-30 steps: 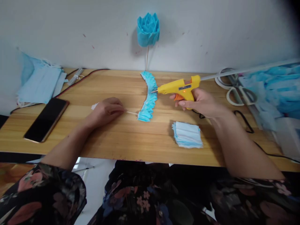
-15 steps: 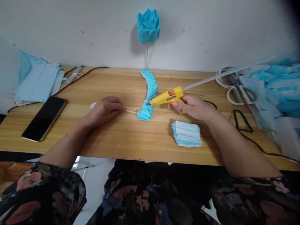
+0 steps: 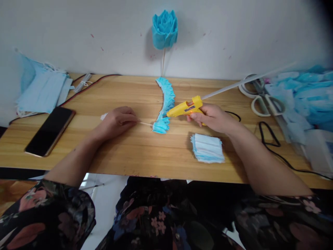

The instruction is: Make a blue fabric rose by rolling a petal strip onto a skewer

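Note:
My left hand (image 3: 117, 121) rests on the wooden table (image 3: 135, 152), fingers pinched on a thin wooden stick (image 3: 146, 124). The stick's tip lies at the near end of a curved strip of pleated blue fabric (image 3: 164, 104). My right hand (image 3: 213, 118) grips a yellow glue gun (image 3: 185, 108) with a long white glue stick (image 3: 241, 81) out of its back. The nozzle touches the strip near its lower part. A stack of folded blue squares (image 3: 208, 148) lies just below my right wrist.
A blue fabric rose (image 3: 164, 28) on a stick leans on the wall. At left lie a black phone (image 3: 50, 130) and blue face masks (image 3: 43, 91). Scissors (image 3: 262, 99), a black cord (image 3: 270, 142) and a heap of blue material (image 3: 307, 97) fill the right side.
My right hand tilted the glue gun downward and moved it left, bringing the nozzle onto the blue strip. In the last half second it barely moved. My left hand stayed put.

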`<action>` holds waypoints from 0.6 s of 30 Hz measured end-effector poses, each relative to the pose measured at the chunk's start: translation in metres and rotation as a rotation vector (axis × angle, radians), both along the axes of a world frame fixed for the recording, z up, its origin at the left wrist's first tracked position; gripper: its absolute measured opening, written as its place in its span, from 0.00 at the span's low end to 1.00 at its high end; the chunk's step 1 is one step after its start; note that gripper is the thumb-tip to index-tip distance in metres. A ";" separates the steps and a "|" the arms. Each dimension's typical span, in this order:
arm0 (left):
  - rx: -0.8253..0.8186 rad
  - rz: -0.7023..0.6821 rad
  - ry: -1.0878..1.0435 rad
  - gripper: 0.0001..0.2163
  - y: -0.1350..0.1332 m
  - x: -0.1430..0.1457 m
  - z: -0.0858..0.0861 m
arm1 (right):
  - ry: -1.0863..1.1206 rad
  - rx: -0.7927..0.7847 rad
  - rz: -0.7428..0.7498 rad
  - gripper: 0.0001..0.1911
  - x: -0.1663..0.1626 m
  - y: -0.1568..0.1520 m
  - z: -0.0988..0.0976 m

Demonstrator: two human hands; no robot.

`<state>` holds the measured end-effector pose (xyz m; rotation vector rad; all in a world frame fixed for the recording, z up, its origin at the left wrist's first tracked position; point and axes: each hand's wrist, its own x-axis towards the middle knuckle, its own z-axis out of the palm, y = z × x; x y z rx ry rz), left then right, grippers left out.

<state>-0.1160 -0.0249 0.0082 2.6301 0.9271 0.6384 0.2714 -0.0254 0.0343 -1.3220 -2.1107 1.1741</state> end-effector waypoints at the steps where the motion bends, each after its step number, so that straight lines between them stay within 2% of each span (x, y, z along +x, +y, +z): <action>1: -0.001 0.002 0.002 0.13 0.000 0.000 0.000 | -0.006 -0.002 0.000 0.29 0.000 0.000 0.000; 9: -0.075 0.050 0.035 0.13 -0.001 0.001 0.002 | -0.038 0.019 -0.002 0.26 0.003 0.002 -0.002; 14: -0.071 0.049 0.038 0.13 -0.002 0.001 0.004 | -0.075 0.037 0.009 0.30 0.004 0.002 0.001; 18: -0.046 0.048 0.040 0.12 -0.002 0.001 0.004 | -0.112 0.129 0.061 0.32 0.005 0.004 0.005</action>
